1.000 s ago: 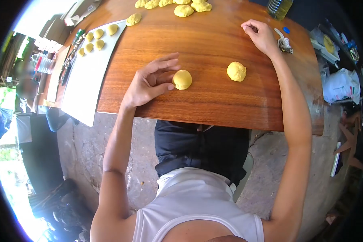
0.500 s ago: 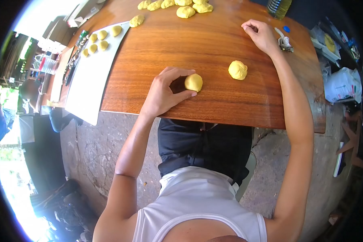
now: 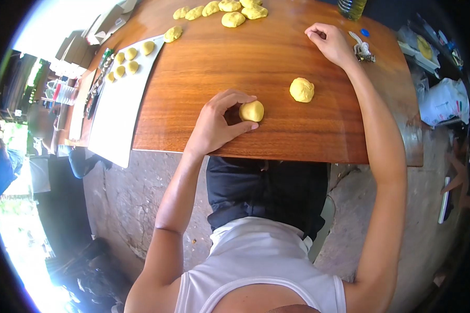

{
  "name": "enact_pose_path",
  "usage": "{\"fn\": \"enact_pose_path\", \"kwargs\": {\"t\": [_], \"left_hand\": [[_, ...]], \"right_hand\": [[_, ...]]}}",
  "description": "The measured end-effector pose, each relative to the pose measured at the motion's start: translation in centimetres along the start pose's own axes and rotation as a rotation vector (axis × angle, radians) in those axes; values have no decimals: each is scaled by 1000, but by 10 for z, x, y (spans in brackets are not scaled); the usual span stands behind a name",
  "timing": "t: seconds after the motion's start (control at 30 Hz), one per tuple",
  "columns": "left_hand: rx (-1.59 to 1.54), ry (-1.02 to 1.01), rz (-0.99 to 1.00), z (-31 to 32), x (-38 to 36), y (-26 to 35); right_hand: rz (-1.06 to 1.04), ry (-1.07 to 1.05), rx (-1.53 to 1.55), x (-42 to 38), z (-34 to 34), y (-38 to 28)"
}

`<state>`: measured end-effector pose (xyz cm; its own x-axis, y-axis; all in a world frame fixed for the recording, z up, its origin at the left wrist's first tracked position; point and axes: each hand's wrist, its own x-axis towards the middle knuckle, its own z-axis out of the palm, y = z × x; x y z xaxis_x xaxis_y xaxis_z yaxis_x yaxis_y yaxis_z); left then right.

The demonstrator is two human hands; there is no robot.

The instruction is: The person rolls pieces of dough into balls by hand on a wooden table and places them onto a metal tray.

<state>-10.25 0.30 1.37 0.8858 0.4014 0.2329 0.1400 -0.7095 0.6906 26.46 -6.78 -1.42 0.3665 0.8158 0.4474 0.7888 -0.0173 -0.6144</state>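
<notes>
A smooth yellow dough ball (image 3: 251,111) sits near the front edge of the wooden table (image 3: 203,68), between the thumb and fingers of my left hand (image 3: 220,119). To its upper right lies a rougher yellow dough lump (image 3: 302,89), touched by neither hand. My right hand (image 3: 330,43) rests farther back on the table, its fingers curled with thumb and fingertips together; whether anything small is between them is too small to tell. Several small dough balls (image 3: 132,67) stand in rows on a white board (image 3: 115,112) at the left.
Several dough lumps (image 3: 233,20) lie along the back of the table. Beyond my right hand are a bottle of yellow liquid (image 3: 352,8), a blue cap (image 3: 365,33) and a crumpled whitish item (image 3: 362,51). A white plastic bag (image 3: 445,103) is at the right.
The view has shifted slightly. My left hand remains around the dough ball, with its fingertips a little changed on it. My right hand keeps its curled shape.
</notes>
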Motion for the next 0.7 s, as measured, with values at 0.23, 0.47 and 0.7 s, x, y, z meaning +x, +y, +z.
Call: {"fn": "enact_pose_path", "kwargs": {"t": [0.23, 0.47, 0.7], "left_hand": [[-63, 3, -49, 0, 1, 8], [96, 135, 30, 19, -2, 15], [-17, 377, -292, 26, -24, 17]], "right_hand": [[5, -9, 21, -1, -1, -2], [43, -37, -8, -1, -5, -5], [38, -27, -13, -1, -5, -5]]}}
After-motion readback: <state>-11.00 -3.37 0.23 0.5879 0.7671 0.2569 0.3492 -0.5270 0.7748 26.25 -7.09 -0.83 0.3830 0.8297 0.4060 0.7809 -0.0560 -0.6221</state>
